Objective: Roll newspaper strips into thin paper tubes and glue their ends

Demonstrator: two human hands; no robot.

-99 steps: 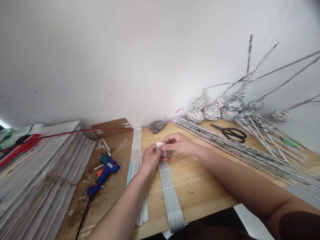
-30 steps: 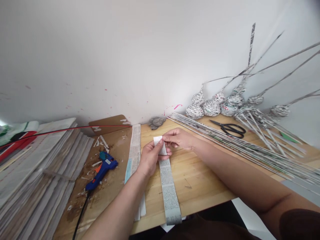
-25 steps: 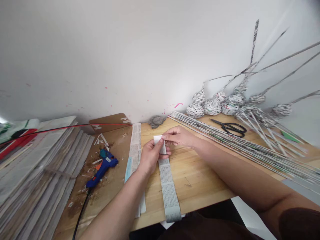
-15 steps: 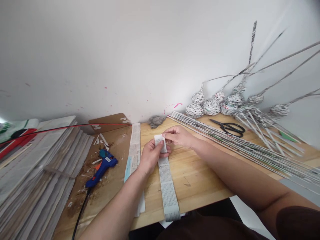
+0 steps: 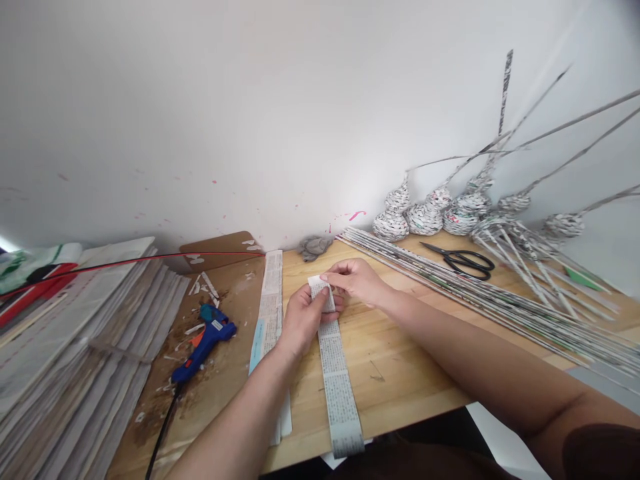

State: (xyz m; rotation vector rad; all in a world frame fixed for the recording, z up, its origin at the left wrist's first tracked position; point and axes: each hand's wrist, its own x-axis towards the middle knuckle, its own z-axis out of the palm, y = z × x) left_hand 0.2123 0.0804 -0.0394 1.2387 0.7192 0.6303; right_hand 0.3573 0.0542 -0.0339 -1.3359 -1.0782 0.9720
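A long printed newspaper strip [image 5: 339, 373] runs from my hands down over the table's near edge. My left hand [image 5: 306, 312] grips it close to its far end, thumb on top and fingers beneath. At the strip's top corner, my right hand [image 5: 356, 281] pinches the paper between thumb and fingers. The corner there looks slightly turned over. Left of my left hand lies a stack of more newspaper strips [image 5: 270, 293], partly covered by my forearm.
A blue glue gun [image 5: 207, 343] lies on stained cardboard, beside a tall newspaper pile [image 5: 100, 373]. Rolled paper sticks [image 5: 450, 287], black scissors [image 5: 463, 260] and woven paper gourds [image 5: 393, 223] are at right. A grey crumpled lump [image 5: 315, 248] sits by the wall.
My right hand has shifted slightly left over the strip's end, and the corner there now appears turned over. The whole view has moved a little.
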